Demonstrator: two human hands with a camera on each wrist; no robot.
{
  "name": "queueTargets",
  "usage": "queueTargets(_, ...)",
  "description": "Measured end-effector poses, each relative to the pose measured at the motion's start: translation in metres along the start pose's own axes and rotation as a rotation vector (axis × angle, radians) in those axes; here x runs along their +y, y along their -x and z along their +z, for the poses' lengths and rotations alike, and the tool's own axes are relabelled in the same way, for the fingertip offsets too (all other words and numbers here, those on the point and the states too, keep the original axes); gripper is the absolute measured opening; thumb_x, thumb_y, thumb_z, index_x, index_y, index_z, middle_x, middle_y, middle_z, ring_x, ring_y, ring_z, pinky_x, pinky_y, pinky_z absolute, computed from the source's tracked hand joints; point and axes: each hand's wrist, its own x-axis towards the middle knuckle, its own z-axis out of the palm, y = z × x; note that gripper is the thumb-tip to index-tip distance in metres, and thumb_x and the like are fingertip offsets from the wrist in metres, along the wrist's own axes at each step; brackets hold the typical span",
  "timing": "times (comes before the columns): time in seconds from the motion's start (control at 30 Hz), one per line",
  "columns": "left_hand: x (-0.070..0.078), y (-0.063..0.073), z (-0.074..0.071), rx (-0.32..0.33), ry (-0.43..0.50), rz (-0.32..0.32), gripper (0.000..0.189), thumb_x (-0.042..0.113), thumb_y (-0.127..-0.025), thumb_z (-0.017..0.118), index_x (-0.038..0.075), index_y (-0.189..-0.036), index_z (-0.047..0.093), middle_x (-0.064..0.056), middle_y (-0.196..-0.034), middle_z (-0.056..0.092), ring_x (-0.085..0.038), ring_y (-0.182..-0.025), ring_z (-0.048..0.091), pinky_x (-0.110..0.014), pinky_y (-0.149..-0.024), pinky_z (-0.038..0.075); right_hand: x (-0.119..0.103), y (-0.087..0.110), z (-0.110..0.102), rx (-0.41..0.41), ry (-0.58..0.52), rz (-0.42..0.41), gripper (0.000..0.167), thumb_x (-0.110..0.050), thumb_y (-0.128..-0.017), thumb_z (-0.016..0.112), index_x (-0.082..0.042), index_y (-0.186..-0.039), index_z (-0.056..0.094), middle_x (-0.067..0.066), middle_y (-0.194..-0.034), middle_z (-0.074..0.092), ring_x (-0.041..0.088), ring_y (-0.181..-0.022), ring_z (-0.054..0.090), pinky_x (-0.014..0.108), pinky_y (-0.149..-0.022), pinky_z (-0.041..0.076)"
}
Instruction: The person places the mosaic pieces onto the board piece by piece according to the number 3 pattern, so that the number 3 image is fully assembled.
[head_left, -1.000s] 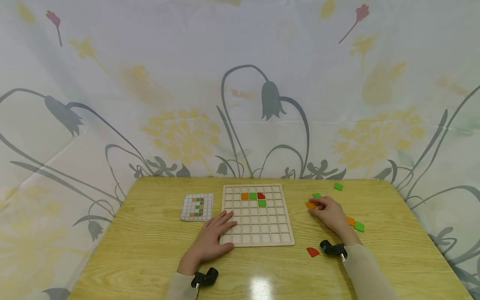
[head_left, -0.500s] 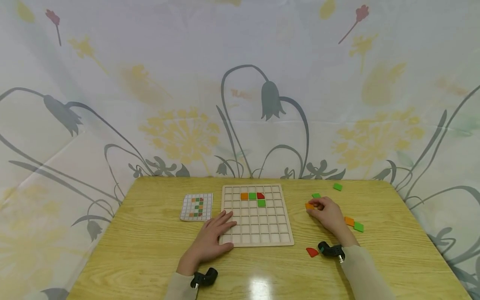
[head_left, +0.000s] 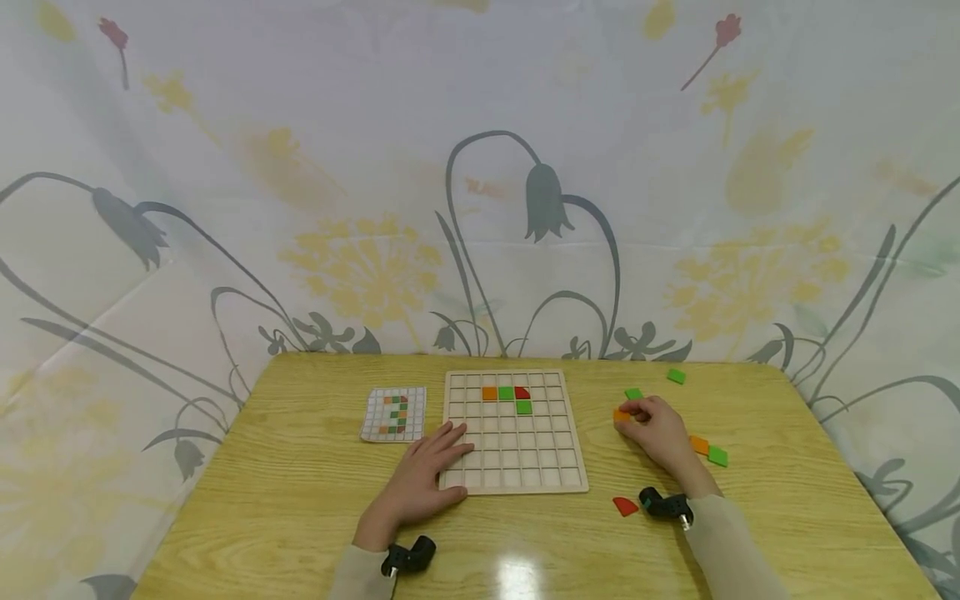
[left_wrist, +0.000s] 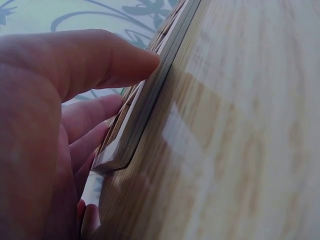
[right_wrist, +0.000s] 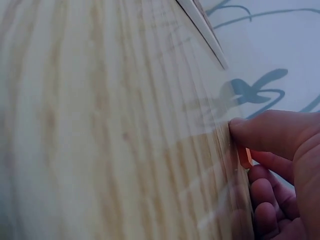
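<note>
Head view: right hand [head_left: 660,429] grip pinches an orange square tile [head_left: 621,415], off the right edge of the grid board [head_left: 512,457]. Green tile [head_left: 634,392] just beyond—a wide sweep could nudge it. Left hand [head_left: 423,479], splayed, rests at the board's near-left corner—a shove could skew it on the desk [head_left: 300,517].

A pale flower-printed cloth [head_left: 480,92] backs a wood-grained table [head_left: 285,517] bearing a bright reflection [head_left: 519,577].

Orange tile [head_left: 620,415], partly hidden, right of a flat, pale gridded board [head_left: 520,457]
</note>
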Motion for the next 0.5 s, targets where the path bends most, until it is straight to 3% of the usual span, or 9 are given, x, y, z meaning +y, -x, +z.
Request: queueTargets(0.5,-0.001,-0.0002,0.0014,-0.001,-0.023,-0.008,0.062,0.038,-0.085,0.064,0.017,-0.143,0.056,-0.002,-0.16,0.033,-0.024,-0.15,0.019,-0.059,-0.114,0.018,-0.0005,0.0024,-0.0042,-0.035,0.004,-0.007,0.023,-0.013,-0.087,0.074,0.001,-0.105,0.073,0.014,-0.106,0.06,0.031,-0.094,0.06,0.047,-0.083,0.049)
